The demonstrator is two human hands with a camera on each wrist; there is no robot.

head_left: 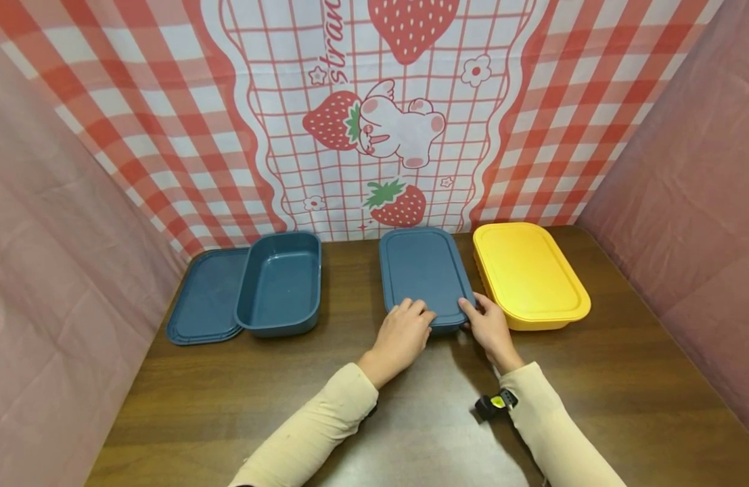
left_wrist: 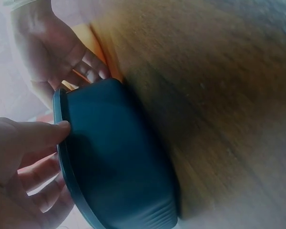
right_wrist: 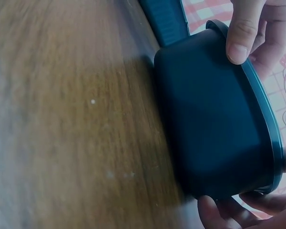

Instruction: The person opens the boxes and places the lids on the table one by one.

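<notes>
A lidded blue food container (head_left: 424, 274) stands at the back middle of the wooden table, its lid (left_wrist: 62, 125) on top. My left hand (head_left: 403, 335) holds the lid's front edge, thumb against the rim and fingers over the top. At the front right corner my right hand (head_left: 491, 331) grips the container, its thumb on the lid and its fingers round the side. The left wrist view shows both hands at the rim and the container's dark wall (left_wrist: 114, 152). In the right wrist view the right hand's fingertips (right_wrist: 210, 210) touch the low corner.
A yellow lidded container (head_left: 529, 270) stands close to the right. On the left, an open blue container (head_left: 283, 323) sits beside a loose blue lid (head_left: 206, 297), overlapping its edge. A strawberry-print cloth (head_left: 374, 135) hangs behind the table, with pink curtains (head_left: 685, 169) at the sides.
</notes>
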